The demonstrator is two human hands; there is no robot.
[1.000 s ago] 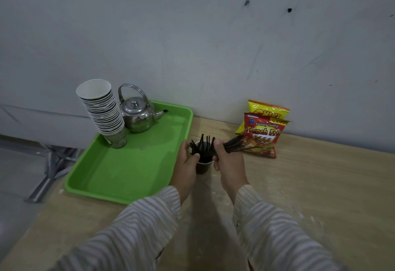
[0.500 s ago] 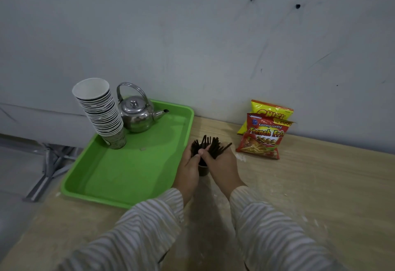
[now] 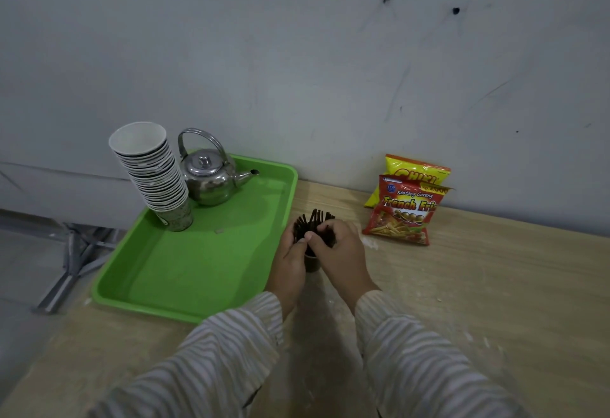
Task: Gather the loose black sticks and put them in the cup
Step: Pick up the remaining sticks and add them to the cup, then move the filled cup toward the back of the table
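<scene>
Where the two hands meet on the table (image 3: 495,285), one dark cup (image 3: 312,262) stands upright between them, black sticks (image 3: 313,223) fanning from its mouth. Left hand (image 3: 290,262) wraps the cup; right hand (image 3: 341,252) closes on the sticks. One green tray (image 3: 198,269) holds one kettle (image 3: 208,176) and one cup stack (image 3: 155,173); two snack bags (image 3: 404,209) lean on the wall.

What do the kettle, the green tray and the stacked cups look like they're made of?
The round silver kettle looks like polished metal: it mirrors its surroundings. The flat green tray seems to be moulded plastic, uniformly coloured with a soft sheen and rounded rim. The tall stack of white cups appears to be paper, matte inside with thin rolled rims; a coating cannot be judged.
</scene>
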